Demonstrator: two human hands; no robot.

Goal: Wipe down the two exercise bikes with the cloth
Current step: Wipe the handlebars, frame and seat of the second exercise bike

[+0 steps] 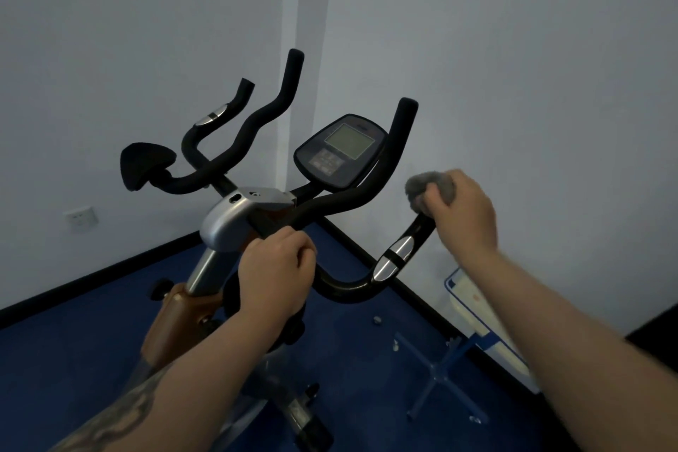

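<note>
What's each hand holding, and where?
Right hand grips the grey cloth bunched over the handlebar end; left hand grips the handlebar near its centre.

Single head-worn wide-angle view. Scene is seen from standing height, angled forward and down, close over the handlebars [352, 202] of the exercise bike [234, 224], facing a room corner; floor [73, 341] is included below.

Dim, bluish cast; soft focus; wide-angle bending at edges.

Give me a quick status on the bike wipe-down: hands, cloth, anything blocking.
Left hand grips the handlebar near the stem. Right hand holds the grey cloth on the right grip's tip. Nothing in the way.
</note>
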